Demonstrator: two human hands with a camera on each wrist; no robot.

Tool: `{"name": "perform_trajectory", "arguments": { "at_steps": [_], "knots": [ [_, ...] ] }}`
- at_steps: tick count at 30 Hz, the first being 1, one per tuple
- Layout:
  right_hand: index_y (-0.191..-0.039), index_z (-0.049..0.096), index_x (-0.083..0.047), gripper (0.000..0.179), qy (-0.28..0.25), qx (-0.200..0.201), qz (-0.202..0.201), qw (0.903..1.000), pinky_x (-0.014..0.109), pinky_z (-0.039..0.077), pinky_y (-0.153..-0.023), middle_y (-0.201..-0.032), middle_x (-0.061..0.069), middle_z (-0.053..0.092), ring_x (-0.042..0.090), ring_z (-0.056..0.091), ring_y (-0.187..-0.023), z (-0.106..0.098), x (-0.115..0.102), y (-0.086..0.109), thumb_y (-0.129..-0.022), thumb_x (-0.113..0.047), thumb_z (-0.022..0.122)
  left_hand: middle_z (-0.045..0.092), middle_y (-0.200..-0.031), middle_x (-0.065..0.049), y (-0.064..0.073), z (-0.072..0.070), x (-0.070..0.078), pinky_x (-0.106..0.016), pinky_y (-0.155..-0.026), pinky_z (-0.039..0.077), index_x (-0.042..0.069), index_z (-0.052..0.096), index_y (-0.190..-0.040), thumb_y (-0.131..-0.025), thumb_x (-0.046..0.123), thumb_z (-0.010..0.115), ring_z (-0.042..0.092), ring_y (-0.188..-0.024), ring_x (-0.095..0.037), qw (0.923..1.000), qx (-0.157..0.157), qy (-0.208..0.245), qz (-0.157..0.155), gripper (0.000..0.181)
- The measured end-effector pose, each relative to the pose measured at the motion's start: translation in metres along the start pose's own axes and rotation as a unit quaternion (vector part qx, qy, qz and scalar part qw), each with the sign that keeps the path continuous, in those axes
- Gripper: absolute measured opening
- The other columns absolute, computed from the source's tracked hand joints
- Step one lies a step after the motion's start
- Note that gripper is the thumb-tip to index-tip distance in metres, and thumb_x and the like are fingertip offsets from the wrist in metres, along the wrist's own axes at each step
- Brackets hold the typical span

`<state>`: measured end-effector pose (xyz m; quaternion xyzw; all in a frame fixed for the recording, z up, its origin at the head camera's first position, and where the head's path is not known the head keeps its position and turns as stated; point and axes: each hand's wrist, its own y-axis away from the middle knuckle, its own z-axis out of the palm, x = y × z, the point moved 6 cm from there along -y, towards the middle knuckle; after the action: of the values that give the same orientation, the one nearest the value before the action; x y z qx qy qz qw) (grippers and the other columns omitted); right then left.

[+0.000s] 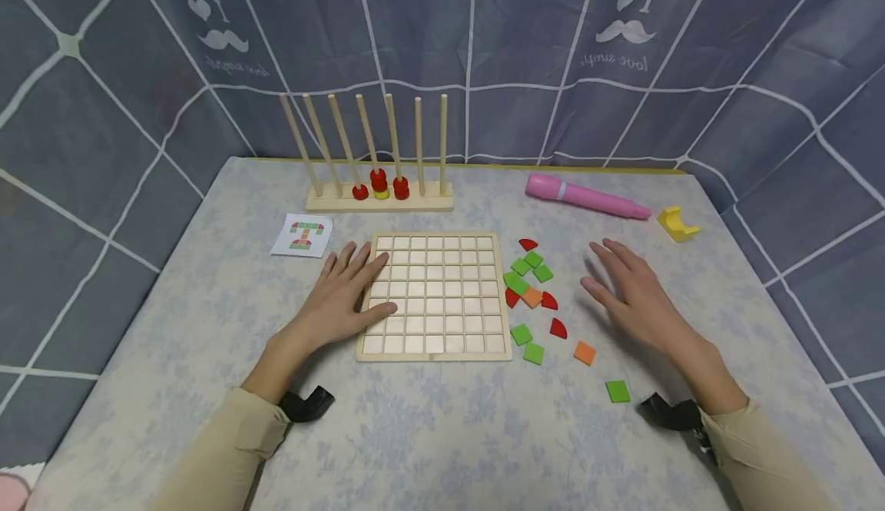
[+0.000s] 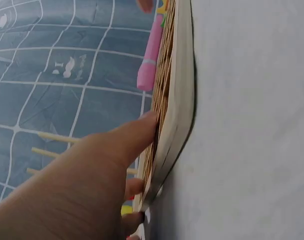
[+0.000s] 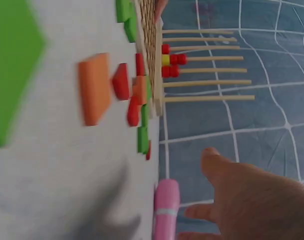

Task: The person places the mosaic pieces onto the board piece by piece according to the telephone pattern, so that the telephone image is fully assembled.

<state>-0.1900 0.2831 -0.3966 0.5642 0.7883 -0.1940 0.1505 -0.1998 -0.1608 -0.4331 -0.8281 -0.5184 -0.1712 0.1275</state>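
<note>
Head view shows a pale table (image 1: 442, 434) with a dark curtain (image 1: 525, 42) behind it, crossed by white lines. Near the back stands a wooden rack (image 1: 442, 197) with tall thin pegs; red rings (image 1: 401, 188) sit low on three of them, and a yellow ring (image 1: 382, 194) is at the bottom of one stack. A small white card (image 1: 302, 236) lies in front of the rack, with green, red and orange shapes on it. Over on the right is a long pink stick (image 1: 588, 197) with a pale band, and just beside its thin end is a curved yellow piece (image 1: 678, 225). The wooden board (image 1: 434, 356) lies in the middle of the table, below the rack — it is flat, light brown and cut into small squares, with a rim all around. The left hand (image 1: 343, 292) covers part of its left rim, fingers spread and thumb resting on the squares. Between the board and the right hand lie loose flat bits: green squares (image 1: 534, 353), orange squares (image 1: 585, 353) and red rounded corners (image 1: 558, 328), some close together. The right hand (image 1: 632, 296) hangs above the table beside them — its fingers are loose and its thumb stands apart.
</note>
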Motion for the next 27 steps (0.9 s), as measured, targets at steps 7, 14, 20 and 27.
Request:
{"name": "perform_trajectory", "arguments": {
  "at_steps": [7,14,20,27],
  "knots": [
    [-0.157,0.047,-0.003,0.066,0.001,-0.039,-0.02,0.9991,0.072,0.033,-0.118,-0.159,0.025,0.044,0.047,0.039,-0.148,0.001,-0.027,-0.046,-0.102,-0.03,0.072,0.012,-0.175,-0.023,-0.002,0.006,0.004,-0.066,-0.129,-0.005,0.017,0.026,-0.17,-0.099,0.058,0.064,-0.001,-0.163,-0.045,0.9998,0.013,-0.011,-0.011,0.091],
    [-0.139,0.064,0.006,0.045,-0.026,-0.037,-0.03,0.9985,0.059,0.052,-0.103,-0.135,0.026,0.064,0.042,0.063,-0.121,0.02,-0.042,-0.099,-0.1,-0.014,0.073,0.011,-0.176,-0.021,-0.003,0.006,0.002,-0.065,-0.13,-0.007,0.018,0.026,-0.17,-0.098,0.062,0.064,-0.002,-0.164,-0.043,0.9996,0.014,-0.018,-0.017,0.093],
    [-0.131,0.069,0.007,0.039,-0.061,-0.039,0.008,0.9973,0.056,0.056,-0.099,-0.123,0.028,0.069,0.044,0.068,-0.113,0.041,-0.043,-0.115,-0.097,-0.009,0.076,0.01,-0.176,-0.02,-0.001,0.004,0.0,-0.065,-0.129,-0.007,0.018,0.026,-0.17,-0.096,0.062,0.066,-0.001,-0.164,-0.043,0.9998,0.011,-0.012,-0.014,0.095],
    [-0.12,0.076,0.004,0.026,-0.081,0.007,0.032,0.9962,0.054,0.057,-0.092,-0.111,0.025,0.072,0.04,0.07,-0.101,0.05,-0.034,-0.108,-0.095,-0.004,0.077,0.01,-0.176,-0.02,-0.001,0.005,0.005,-0.066,-0.129,-0.007,0.018,0.027,-0.169,-0.095,0.062,0.067,0.0,-0.164,-0.042,0.9999,0.013,0.002,-0.009,0.096]
  ]
}}
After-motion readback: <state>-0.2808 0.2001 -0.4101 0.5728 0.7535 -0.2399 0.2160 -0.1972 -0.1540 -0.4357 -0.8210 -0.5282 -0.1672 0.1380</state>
